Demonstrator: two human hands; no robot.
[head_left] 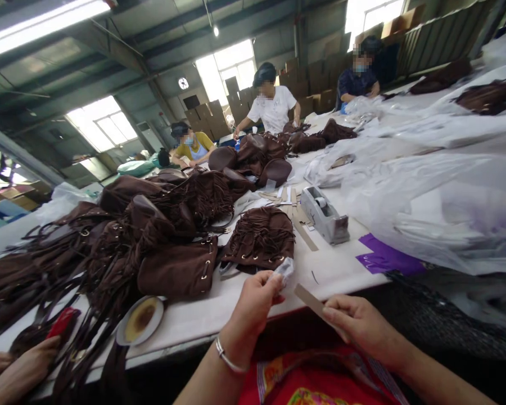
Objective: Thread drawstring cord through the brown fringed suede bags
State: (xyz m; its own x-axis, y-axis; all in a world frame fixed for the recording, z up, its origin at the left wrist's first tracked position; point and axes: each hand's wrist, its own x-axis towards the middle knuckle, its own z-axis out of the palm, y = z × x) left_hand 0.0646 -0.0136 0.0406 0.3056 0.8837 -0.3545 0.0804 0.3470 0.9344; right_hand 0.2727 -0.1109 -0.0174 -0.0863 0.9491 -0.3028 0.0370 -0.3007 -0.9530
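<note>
My left hand, with a bangle at its wrist, is closed on a crumpled piece of whitish clear plastic. It sits over the table's front edge, just before a dark brown fringed bag with metal eyelets. To its right, my right hand pinches a flat grey-brown cardboard strip that points up and left. The strip's lower end is hidden by my fingers. Left of the fringed bag lies a smooth brown bag with eyelets and a cord.
A grey tape dispenser stands beside loose cardboard strips. Piled brown bags fill the left. Clear plastic bags and a purple piece lie right. A dish is near the edge. A co-worker's hand holds something red.
</note>
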